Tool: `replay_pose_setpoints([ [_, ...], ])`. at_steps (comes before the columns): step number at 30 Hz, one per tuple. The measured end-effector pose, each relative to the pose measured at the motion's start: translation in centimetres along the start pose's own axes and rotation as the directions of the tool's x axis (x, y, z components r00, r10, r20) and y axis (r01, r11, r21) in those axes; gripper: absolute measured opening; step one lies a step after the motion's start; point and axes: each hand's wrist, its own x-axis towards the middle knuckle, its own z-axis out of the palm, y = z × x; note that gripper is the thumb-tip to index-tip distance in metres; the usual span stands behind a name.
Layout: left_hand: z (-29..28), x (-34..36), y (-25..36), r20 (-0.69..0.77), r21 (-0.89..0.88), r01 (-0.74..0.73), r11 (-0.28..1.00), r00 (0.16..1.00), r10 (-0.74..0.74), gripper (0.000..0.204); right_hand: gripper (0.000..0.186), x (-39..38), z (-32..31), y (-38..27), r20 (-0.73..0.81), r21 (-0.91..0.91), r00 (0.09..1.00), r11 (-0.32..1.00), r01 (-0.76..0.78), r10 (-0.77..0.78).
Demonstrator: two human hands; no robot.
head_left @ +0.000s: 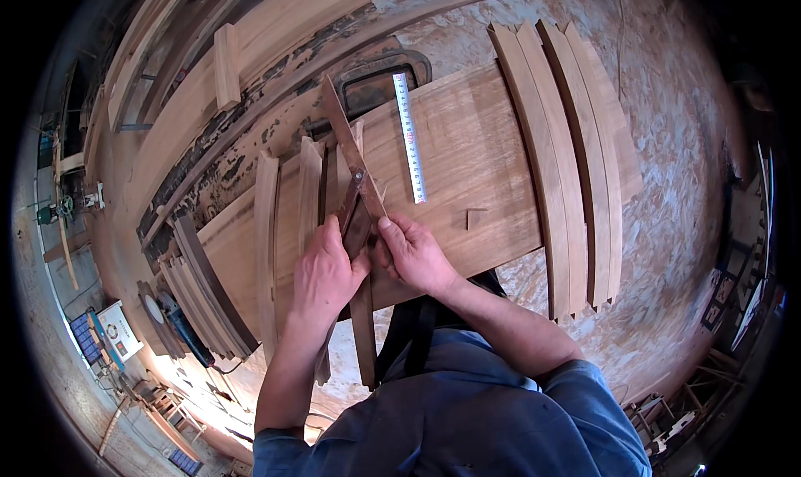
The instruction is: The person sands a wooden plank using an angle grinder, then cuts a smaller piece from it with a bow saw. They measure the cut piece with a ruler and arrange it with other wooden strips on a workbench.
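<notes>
Both of my hands are closed on a bevel gauge (344, 135), a dark brown tool with two flat arms joined at a pivot. Its long blade points away from me and to the left over a wide wooden board. My left hand (321, 273) grips the lower arm near the pivot. The lower end of the blade is pinched between the thumb and fingers of my right hand (413, 250). To the right of the gauge, a white ruler (409, 139) lies on the wide board (467, 135). A small thin L-shaped sliver or mark (476, 213) shows nearer me.
Curved wooden pieces (542, 160) lie across the board's right end. Several narrow strips (265, 243) lie left of my hands. A black C-shaped metal frame (409, 56) is behind the gauge. Stacked dark strips (209, 293) and a blue-bodied power tool (188, 331) are at the left.
</notes>
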Motion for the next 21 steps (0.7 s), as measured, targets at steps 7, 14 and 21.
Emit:
replay_pose_setpoints([
  [7, -0.16, -0.02, 0.09, -0.008, 0.001, 0.015, 1.000, 1.000, -0.015, 0.070, 0.033, -0.11, -0.01, -0.52, 0.029, -0.008, 0.999, 1.000, -0.022, 0.022],
  [14, 0.06, -0.11, -0.10, 0.027, 0.014, 0.028, 1.000, 0.999, -0.028, 0.073, 0.035, -0.13, 0.10, -0.39, 0.019, 0.025, 1.000, 0.999, -0.020, 0.020],
  [21, -0.24, -0.01, 0.29, 0.056, 0.048, 0.042, 0.998, 0.997, -0.044, 0.074, 0.036, -0.09, 0.13, -0.15, 0.004, 0.010, 1.000, 1.000, 0.002, -0.002],
])
